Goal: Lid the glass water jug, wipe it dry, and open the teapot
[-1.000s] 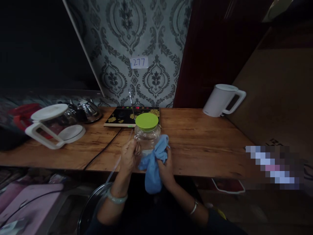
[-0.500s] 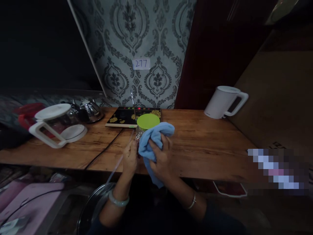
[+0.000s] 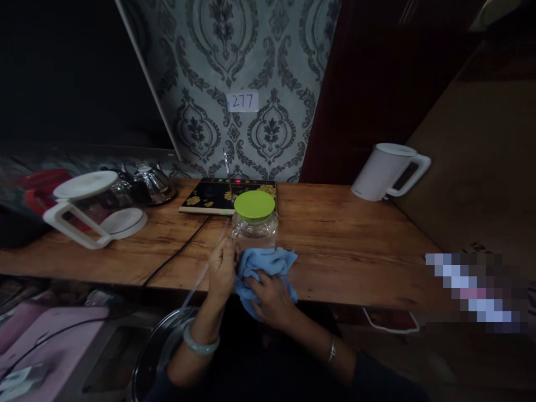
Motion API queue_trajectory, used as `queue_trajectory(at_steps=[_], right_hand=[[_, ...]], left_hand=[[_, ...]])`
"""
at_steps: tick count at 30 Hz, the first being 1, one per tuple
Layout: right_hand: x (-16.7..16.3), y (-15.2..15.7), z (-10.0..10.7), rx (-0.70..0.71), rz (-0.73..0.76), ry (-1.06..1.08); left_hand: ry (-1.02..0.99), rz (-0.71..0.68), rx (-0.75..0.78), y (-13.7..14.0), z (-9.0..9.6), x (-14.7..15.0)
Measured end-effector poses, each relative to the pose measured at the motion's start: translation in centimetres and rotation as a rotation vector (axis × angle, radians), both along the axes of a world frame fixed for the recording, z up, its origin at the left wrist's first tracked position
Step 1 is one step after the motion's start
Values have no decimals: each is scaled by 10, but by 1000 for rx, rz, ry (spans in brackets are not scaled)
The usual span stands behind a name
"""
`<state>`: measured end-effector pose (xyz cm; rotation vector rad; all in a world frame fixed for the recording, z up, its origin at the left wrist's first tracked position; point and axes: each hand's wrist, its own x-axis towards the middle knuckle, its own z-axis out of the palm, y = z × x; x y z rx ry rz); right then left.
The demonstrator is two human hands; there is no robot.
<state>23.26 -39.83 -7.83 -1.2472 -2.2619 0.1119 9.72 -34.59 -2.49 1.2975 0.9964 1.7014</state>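
A clear glass pitcher with a lime-green lid (image 3: 254,205) stands upright in front of me near the table's front edge. My left hand (image 3: 221,267) is closed at the pitcher's left side, around what looks like its handle. A crumpled light-blue cloth (image 3: 268,259) is bunched in my right hand (image 3: 270,298), its fingers pressed into the folds. The cloth lies against the lower front of the glass and hides the pitcher's base.
Behind the pitcher lies a black induction cooker (image 3: 209,196) with a lit red light and a thin metal spout beside it. A white kettle (image 3: 383,173) stands at the right. Left are a white-handled jug (image 3: 86,187), a steel teapot (image 3: 154,185) and a black cord (image 3: 176,254).
My right hand and the cloth have moved down from just under the lid to the pitcher's lower part, uncovering the upper glass. My left hand stays at the pitcher's side.
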Motion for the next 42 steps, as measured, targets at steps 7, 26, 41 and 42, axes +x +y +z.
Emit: queue_trajectory(at_steps=[7, 26, 41, 42], right_hand=[[24, 1, 27, -132, 49, -82], [78, 89, 21, -201, -211, 1020], [74, 99, 8, -544, -193, 896], [72, 93, 7, -491, -223, 855]], left_hand=[[11, -38, 33, 2, 1, -1], [43, 9, 88, 1, 6, 3], [49, 71, 104, 3, 3, 8], [49, 69, 107, 3, 4, 9]])
